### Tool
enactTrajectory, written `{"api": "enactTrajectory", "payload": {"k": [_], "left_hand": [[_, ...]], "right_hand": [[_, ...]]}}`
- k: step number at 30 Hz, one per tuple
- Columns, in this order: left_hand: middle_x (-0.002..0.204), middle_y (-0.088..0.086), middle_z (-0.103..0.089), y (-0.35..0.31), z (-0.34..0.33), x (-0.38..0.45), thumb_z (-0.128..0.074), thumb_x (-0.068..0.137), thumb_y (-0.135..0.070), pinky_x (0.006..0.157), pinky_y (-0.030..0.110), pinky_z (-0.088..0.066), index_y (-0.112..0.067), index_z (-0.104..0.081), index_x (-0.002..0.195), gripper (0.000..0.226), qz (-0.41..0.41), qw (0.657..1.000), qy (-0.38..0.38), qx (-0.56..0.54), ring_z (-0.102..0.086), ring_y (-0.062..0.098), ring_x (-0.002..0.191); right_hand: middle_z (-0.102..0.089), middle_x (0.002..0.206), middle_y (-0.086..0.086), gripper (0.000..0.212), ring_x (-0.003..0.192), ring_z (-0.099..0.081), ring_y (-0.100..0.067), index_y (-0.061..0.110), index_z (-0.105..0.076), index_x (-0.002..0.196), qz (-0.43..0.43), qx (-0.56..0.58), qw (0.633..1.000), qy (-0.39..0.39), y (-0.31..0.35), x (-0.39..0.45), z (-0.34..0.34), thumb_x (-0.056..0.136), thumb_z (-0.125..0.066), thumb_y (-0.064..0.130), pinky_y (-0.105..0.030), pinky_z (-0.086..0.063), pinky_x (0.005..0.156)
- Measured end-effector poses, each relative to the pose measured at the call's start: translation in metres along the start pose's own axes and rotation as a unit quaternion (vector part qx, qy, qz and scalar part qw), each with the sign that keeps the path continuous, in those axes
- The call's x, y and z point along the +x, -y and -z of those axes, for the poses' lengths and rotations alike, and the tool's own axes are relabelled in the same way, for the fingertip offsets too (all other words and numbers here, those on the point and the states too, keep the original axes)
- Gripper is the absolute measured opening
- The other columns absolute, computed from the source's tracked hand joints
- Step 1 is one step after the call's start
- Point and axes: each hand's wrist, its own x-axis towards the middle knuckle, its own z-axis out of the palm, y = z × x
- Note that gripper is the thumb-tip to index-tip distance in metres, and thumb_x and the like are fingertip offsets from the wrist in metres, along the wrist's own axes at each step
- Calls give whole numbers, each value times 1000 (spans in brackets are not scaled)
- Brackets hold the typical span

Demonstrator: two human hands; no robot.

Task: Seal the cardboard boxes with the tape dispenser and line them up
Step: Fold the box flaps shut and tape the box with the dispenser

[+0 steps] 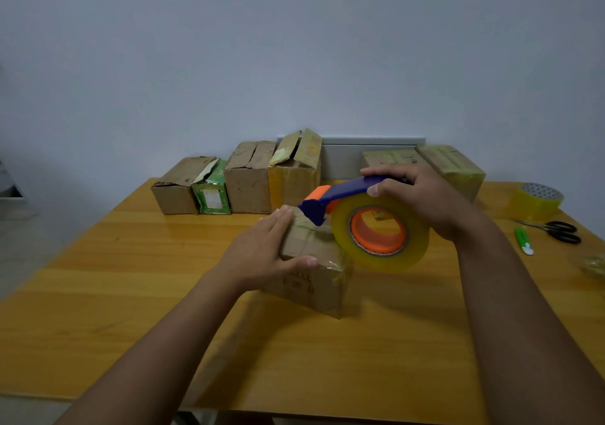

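Observation:
A small cardboard box [319, 272] lies in the middle of the wooden table. My left hand [262, 251] rests flat on its top, fingers straight, thumb along the near top edge. My right hand [422, 198] grips the blue handle of the tape dispenser [357, 215], which carries a roll of yellowish clear tape on an orange hub. The dispenser's blue nose touches the box top at its far end. Several more boxes [248, 179] stand in a row at the back, one with raised flaps [296, 165]. Two taped boxes [455, 167] sit at the back right.
A spare tape roll [537, 200] stands at the far right. Black scissors [556, 229] and a green utility knife [522, 240] lie beside it. A crumpled bit of tape [594, 265] sits at the right edge. A grey wall lies behind the table [131, 293].

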Motion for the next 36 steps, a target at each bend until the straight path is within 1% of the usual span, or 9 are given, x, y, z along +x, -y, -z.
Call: {"api": "enactTrajectory", "payload": {"k": [3,8,12,18,21,23,26,31,36], "left_hand": [[163,-4,-8,-1,-1,1,-20,65,-94,117,37,-21,-23,-4,155,116,0,1000,6,16,-10,12,148],[163,-4,-4,3,-2,4,-8,63,-96,118,33,-11,-23,-5,156,118,2,998,22,51,-5,11,149],[163,-4,-3,3,-3,5,-7,65,-94,119,34,-7,-23,-7,156,115,1,998,25,57,-3,10,149],[163,-2,-1,4,1,6,-9,72,-90,120,38,0,-52,-5,148,85,-32,997,50,47,2,14,149],[163,-3,2,2,2,6,-3,75,-88,120,38,6,-48,-8,151,86,-43,996,39,74,10,12,149],[163,-4,1,-6,0,4,2,77,-83,119,34,8,-38,-10,154,90,-64,994,10,92,12,9,148],[163,-5,-7,-22,-7,-1,-1,82,-79,116,26,2,-31,-4,155,88,-78,994,-7,76,2,8,148],[163,-4,-8,-28,-13,-1,-7,75,-88,118,33,-7,-33,-8,155,97,-69,993,5,98,-3,13,149],[163,-7,-11,-24,-12,1,-13,81,-82,119,32,-12,-32,-7,155,90,-89,993,-13,75,-7,10,149]], "right_hand": [[-61,114,14,27,102,-61,-13,34,-71,111,-7,-3,1000,22,4,-1,4,85,-71,27,-34,-56,83],[-65,111,6,24,94,-66,-17,34,-74,104,-35,-3,999,32,-3,-9,11,81,-73,26,-38,-58,79],[-69,106,7,26,90,-68,-14,38,-74,104,-52,20,998,24,-23,-30,18,81,-73,25,-34,-59,78],[-67,108,14,34,90,-63,-2,41,-70,109,-27,19,999,-3,-40,-46,10,80,-75,24,-27,-51,79],[-65,110,15,40,93,-62,1,43,-68,111,-26,25,999,-4,-45,-51,6,73,-78,35,-22,-48,76],[-64,112,16,43,95,-62,2,44,-67,111,-21,33,999,-13,-48,-55,4,68,-72,38,-18,-48,76],[-61,114,19,44,95,-60,5,44,-66,111,-12,44,999,-26,-53,-60,0,68,-70,38,-13,-49,75],[-57,116,20,47,98,-59,0,48,-62,115,-20,49,998,-29,-58,-64,-5,69,-68,40,-16,-48,74],[-55,116,19,54,92,-57,11,39,-61,123,-12,62,996,-55,-59,-68,-21,70,-68,41,-7,-45,68]]}}
